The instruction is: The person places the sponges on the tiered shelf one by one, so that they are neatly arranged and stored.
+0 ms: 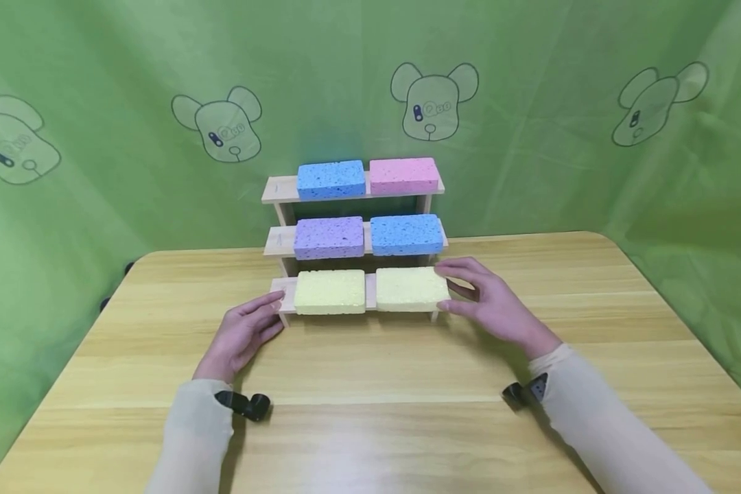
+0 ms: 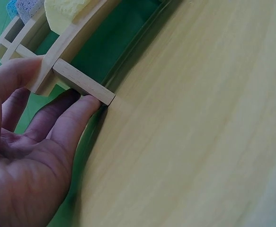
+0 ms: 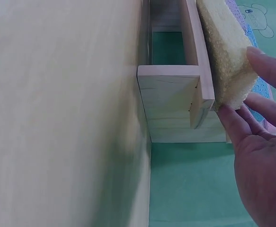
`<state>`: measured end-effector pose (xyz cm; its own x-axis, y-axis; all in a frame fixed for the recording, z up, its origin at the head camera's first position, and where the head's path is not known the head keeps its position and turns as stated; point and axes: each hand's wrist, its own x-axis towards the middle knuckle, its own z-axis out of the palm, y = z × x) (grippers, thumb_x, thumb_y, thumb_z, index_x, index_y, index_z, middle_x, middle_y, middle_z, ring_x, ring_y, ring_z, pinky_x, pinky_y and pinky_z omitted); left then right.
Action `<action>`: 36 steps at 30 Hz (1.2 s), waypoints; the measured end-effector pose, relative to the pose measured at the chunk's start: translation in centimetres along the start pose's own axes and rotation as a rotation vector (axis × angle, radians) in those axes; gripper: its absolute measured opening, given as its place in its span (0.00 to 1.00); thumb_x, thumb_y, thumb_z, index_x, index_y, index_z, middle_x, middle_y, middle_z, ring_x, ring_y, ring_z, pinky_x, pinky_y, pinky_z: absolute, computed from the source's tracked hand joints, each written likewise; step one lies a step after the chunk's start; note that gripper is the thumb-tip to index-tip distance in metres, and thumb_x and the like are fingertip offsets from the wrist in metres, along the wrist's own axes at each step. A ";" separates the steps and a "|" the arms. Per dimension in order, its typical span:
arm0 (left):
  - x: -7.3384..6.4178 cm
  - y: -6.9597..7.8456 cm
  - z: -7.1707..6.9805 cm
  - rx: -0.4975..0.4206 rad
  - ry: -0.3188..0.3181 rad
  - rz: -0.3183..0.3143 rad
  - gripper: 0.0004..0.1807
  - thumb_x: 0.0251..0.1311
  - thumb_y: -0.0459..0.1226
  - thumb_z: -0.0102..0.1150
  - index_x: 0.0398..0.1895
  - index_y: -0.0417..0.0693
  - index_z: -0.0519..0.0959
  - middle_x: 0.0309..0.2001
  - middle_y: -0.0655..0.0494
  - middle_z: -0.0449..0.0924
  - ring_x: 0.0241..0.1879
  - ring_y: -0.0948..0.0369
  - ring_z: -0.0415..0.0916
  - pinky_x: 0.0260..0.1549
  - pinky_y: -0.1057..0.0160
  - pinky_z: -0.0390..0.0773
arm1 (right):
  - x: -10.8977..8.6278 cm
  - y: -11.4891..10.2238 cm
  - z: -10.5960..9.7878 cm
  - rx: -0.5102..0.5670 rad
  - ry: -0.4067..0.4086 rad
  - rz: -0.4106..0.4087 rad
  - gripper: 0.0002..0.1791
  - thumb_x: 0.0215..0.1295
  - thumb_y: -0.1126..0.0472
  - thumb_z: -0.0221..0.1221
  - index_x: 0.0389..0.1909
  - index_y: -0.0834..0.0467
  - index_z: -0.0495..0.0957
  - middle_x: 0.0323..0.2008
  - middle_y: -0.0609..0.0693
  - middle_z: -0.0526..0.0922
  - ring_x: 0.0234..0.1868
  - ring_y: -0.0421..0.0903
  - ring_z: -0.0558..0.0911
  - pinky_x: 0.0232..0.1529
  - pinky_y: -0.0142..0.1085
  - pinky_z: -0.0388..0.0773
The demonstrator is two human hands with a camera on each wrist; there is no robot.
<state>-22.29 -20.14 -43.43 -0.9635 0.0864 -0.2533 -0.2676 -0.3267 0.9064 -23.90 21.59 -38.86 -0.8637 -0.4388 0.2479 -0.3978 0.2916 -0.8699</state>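
A three-tier wooden rack (image 1: 280, 188) stands on the table with two sponges on each shelf. On the bottom shelf lie two yellow sponges, a left one (image 1: 330, 292) and a right one (image 1: 411, 288). My left hand (image 1: 242, 337) grips the rack's left end; in the left wrist view its thumb lies at the shelf's end (image 2: 44, 75) and its fingertips touch the leg (image 2: 83, 82). My right hand (image 1: 500, 305) holds the right yellow sponge by its outer end. In the right wrist view, thumb and fingers close round that sponge (image 3: 227, 56), which rests against the shelf (image 3: 201, 61).
The middle shelf bears a purple sponge (image 1: 329, 238) and a blue sponge (image 1: 406, 234). On the top shelf sit another blue sponge (image 1: 331, 180) and a pink sponge (image 1: 404, 175). A green curtain (image 1: 321, 82) hangs behind the wood-grain table (image 1: 370, 418).
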 end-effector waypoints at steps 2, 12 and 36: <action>0.0 0.0 0.0 0.001 -0.001 0.001 0.19 0.66 0.30 0.60 0.59 0.40 0.78 0.69 0.38 0.62 0.56 0.53 0.76 0.58 0.55 0.75 | 0.2 0.0 0.1 0.019 0.002 0.004 0.31 0.59 0.70 0.67 0.64 0.69 0.69 0.64 0.56 0.66 0.67 0.56 0.66 0.64 0.32 0.66; -0.1 0.0 -0.1 0.006 -0.003 -0.002 0.17 0.66 0.31 0.60 0.57 0.42 0.80 0.69 0.38 0.62 0.55 0.54 0.77 0.57 0.56 0.76 | 0.6 0.9 0.3 0.043 -0.012 0.023 0.31 0.59 0.71 0.66 0.64 0.70 0.69 0.65 0.59 0.65 0.68 0.58 0.64 0.65 0.32 0.65; 0.1 0.4 -0.1 0.023 -0.035 -0.020 0.24 0.67 0.31 0.59 0.65 0.34 0.70 0.70 0.38 0.61 0.58 0.52 0.74 0.59 0.55 0.75 | -1.0 0.6 -2.1 -0.117 0.043 0.009 0.24 0.70 0.66 0.58 0.65 0.65 0.69 0.64 0.57 0.68 0.66 0.57 0.65 0.66 0.53 0.66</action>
<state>-22.45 -20.37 -43.15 -0.9575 0.1260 -0.2595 -0.2862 -0.3026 0.9091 -23.94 24.00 -38.75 -0.8787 -0.4001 0.2606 -0.4215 0.3936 -0.8169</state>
